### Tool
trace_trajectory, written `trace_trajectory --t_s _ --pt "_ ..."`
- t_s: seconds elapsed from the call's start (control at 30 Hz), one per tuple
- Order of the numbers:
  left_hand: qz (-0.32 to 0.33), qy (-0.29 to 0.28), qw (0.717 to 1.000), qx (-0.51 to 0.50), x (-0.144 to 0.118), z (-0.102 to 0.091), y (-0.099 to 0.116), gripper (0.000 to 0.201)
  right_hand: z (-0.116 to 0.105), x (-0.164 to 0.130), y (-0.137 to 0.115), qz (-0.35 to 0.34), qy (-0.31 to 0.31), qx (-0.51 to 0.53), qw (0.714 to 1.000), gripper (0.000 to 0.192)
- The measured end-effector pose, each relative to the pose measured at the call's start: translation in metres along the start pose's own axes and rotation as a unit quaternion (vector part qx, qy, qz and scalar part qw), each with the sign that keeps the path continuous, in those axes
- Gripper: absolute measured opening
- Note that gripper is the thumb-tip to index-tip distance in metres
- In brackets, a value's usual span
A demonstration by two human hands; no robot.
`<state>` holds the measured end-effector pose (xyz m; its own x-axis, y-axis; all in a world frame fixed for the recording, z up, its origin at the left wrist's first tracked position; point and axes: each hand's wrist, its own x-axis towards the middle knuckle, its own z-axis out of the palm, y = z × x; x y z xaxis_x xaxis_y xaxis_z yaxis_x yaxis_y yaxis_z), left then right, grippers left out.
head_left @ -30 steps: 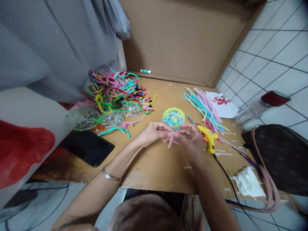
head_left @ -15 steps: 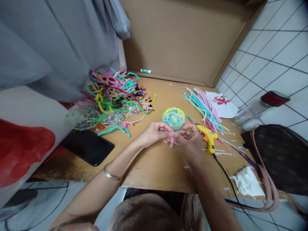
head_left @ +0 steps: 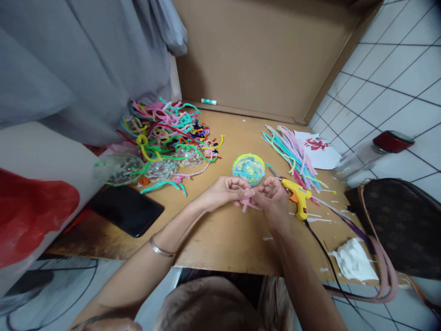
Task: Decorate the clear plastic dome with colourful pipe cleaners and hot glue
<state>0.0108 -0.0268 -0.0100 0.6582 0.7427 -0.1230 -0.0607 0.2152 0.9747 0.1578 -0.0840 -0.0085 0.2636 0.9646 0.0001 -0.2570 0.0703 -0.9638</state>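
Note:
My left hand (head_left: 231, 189) and my right hand (head_left: 272, 195) meet fingertip to fingertip over the table. Both are pinched on one pink pipe cleaner (head_left: 245, 207), whose short end pokes down below the fingers; the rest is mostly hidden by them. Just beyond my hands sits a round ball-like piece (head_left: 248, 169), edged with a yellow strip on top and crossed by a light blue strip. To the right of my right hand lies a yellow hot glue gun (head_left: 299, 197) with an orange trigger.
Mixed pipe cleaners (head_left: 165, 124) heap at the left, near clear domes (head_left: 160, 169) and a black phone (head_left: 127, 210). Straight pipe cleaners (head_left: 292, 151), a paper (head_left: 319, 149), a bottle (head_left: 365, 154), a brown bag (head_left: 403, 225) and a tissue (head_left: 354, 259) are rightward. A glue stick (head_left: 208, 101) lies behind.
My fingers have shifted slightly on the pink pipe cleaner, and its hanging end has moved a little. Everything else stays in place.

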Motion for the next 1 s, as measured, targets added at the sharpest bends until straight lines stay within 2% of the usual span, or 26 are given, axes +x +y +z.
trace_trajectory --t_s 0.2,0.37,0.47,0.53,0.6,0.67,0.77,0.83,1.0 --pt "0.002 0.017 1.000 0.024 0.001 0.000 -0.002 0.043 -0.001 0.001 0.004 -0.025 0.022 -0.015 0.999 0.044" --pt "0.007 0.039 0.999 0.005 0.001 0.001 -0.002 0.039 -0.005 0.002 0.008 -0.038 -0.001 -0.030 0.999 0.037" --pt "0.030 0.064 0.997 -0.034 0.002 0.000 -0.002 0.037 -0.005 0.000 0.007 -0.090 0.035 -0.072 0.993 0.030" --pt "0.048 0.106 0.991 -0.062 0.005 -0.002 -0.001 0.037 -0.005 -0.004 0.006 -0.163 0.079 -0.146 0.973 0.024" --pt "0.065 0.159 0.981 -0.093 0.008 -0.005 -0.001 0.038 -0.004 -0.009 0.005 -0.249 0.092 -0.241 0.933 0.016" --pt "0.077 0.196 0.970 -0.122 0.010 -0.007 0.000 0.039 -0.003 -0.012 0.007 -0.313 0.057 -0.332 0.888 0.010" --pt "0.082 0.209 0.965 -0.138 0.010 -0.006 0.000 0.039 -0.002 -0.014 0.015 -0.341 -0.014 -0.425 0.838 0.007" --pt "0.080 0.207 0.966 -0.133 0.010 -0.005 0.000 0.038 -0.003 -0.013 0.020 -0.341 -0.024 -0.449 0.826 0.008" --pt "0.081 0.191 0.971 -0.123 0.009 -0.002 -0.001 0.038 -0.004 -0.009 0.026 -0.346 -0.010 -0.449 0.824 0.013"
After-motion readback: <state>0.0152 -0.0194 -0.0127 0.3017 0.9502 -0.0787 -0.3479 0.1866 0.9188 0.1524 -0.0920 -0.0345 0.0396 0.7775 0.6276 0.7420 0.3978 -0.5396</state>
